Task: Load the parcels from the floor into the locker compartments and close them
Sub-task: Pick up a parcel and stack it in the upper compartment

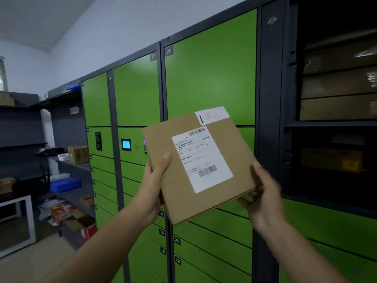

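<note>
I hold a flat brown cardboard parcel [175, 180] with a white shipping label up in front of the green locker bank [210, 78]. My left hand [157, 176] grips its left edge, thumb on top. My right hand [263, 193] grips its lower right corner. The parcel is tilted, label facing me. At the right, two compartments stand open: the upper open compartment [334, 64] holds stacked brown boxes, and the lower open compartment [330, 160] holds a brown box with a yellow sticker.
The locker's small blue screen [126, 144] glows left of the parcel. Numbered closed doors run below it. Grey shelving [69, 160] at the left carries cardboard boxes, blue trays and loose packets. A white-framed cabinet [18, 221] stands at the far left on the floor.
</note>
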Demonstrator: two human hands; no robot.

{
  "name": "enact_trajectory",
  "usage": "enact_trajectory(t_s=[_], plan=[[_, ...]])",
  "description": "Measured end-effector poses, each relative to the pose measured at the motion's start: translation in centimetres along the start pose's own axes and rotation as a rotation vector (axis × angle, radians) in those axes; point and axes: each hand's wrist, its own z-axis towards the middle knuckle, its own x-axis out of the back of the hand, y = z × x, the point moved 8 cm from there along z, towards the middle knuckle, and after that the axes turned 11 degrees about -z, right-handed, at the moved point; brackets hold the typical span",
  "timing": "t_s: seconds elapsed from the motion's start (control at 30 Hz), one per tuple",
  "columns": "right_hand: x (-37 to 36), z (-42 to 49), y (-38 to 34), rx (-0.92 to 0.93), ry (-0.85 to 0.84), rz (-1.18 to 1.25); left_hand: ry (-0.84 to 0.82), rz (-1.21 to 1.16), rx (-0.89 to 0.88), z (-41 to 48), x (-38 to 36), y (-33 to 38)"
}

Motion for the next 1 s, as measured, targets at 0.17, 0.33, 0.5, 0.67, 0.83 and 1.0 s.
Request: enact_trajectory(t_s=[0.17,0.33,0.5,0.67,0.83,1.0], plan=[[0.4,-0.7,-4.5,0.061,-0.123,-0.393,-0.101,0.081,0.117,0.0,0.7,-0.2],[-0.7,-3.0,-3.6,0.057,-0.29,-0.457,0.072,0.081,0.076,-0.1,1.2,-0.3],[-0.5,-3.8,-4.3,0.221,-0.34,-0.49,0.053,0.048,0.091,-0.6,0.6,-0.1],[0.7,-4.8,-7.1,0.384,-0.157,-0.574,0.02,-0.002,0.049,-0.9,-0.6,0.3],[2.3,-6.0,-10.7,0.483,-0.094,-0.604,-0.042,-0.035,0.02,-0.5,-3.7,0.6],[4.4,-6.9,-15.6,0.501,0.009,-0.601,-0.133,-0.062,0.022,0.3,-8.6,0.7]])
